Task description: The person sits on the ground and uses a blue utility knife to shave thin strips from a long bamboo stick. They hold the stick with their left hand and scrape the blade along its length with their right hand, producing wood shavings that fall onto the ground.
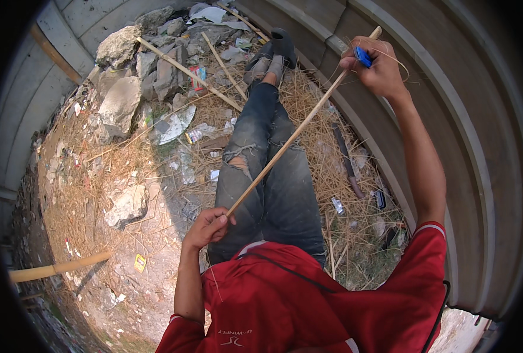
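A long, thin bamboo stick (296,132) slants across my outstretched legs, from my lap up to the far right. Its near end is in my left hand (208,228), whose fingers are closed round it. Close to the far end, my right hand (378,66) is closed on the stick. A small blue object (363,57) shows between the fingers of that hand; most of it is covered, so its kind is unclear. Fine pale strands (404,69) curl around the right hand.
Corrugated metal sheeting (473,135) rises close on the right. Straw (323,153) and litter cover the ground. Large broken rocks (120,103) lie at the far left. Beyond my knees are more bamboo sticks (188,72); a thicker pole (61,266) juts in from the left.
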A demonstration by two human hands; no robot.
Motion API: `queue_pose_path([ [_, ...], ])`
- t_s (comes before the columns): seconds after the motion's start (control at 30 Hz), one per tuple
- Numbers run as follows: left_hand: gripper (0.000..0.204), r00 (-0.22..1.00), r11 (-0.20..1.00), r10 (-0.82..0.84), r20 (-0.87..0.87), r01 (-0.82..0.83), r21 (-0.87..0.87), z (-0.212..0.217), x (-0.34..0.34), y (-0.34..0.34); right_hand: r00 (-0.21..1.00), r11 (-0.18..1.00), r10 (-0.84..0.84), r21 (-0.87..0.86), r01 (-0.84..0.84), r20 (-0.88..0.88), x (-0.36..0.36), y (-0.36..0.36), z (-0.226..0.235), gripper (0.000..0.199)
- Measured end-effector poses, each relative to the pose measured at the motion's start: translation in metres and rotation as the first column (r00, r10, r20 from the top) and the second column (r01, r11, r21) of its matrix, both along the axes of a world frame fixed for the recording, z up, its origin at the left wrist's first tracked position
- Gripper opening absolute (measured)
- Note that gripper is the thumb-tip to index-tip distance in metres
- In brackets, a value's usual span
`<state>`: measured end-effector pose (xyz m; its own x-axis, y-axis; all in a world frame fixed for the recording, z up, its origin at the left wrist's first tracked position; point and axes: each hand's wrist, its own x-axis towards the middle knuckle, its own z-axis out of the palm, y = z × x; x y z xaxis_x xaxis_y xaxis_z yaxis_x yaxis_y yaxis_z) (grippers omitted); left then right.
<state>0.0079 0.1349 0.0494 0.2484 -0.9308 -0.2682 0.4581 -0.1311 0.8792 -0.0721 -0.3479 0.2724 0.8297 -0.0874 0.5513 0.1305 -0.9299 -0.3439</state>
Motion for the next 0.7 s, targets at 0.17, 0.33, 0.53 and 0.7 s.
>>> queue_pose_path([
  [0.17,0.038,0.993,0.999,-0.040,-0.114,0.037,-0.027,-0.003,-0.003,-0.003,0.986,0.962,-0.012,0.271,-0.035,0.169,0.000,0.003,-0.006,0.014],
  [0.33,0.036,0.971,0.997,-0.054,-0.233,0.037,-0.075,-0.010,-0.007,-0.005,0.986,0.854,0.031,0.509,-0.112,0.164,0.005,-0.007,-0.010,0.017],
  [0.53,0.033,0.979,0.998,0.053,0.195,-0.048,-0.028,0.018,-0.011,-0.047,0.993,0.798,0.096,0.591,-0.120,0.072,0.012,0.038,-0.037,0.018],
  [0.7,0.059,0.798,0.981,0.191,0.572,-0.148,-0.122,0.068,0.001,-0.128,0.966,0.709,0.257,0.681,-0.180,-0.012,0.017,0.112,-0.074,0.015],
])
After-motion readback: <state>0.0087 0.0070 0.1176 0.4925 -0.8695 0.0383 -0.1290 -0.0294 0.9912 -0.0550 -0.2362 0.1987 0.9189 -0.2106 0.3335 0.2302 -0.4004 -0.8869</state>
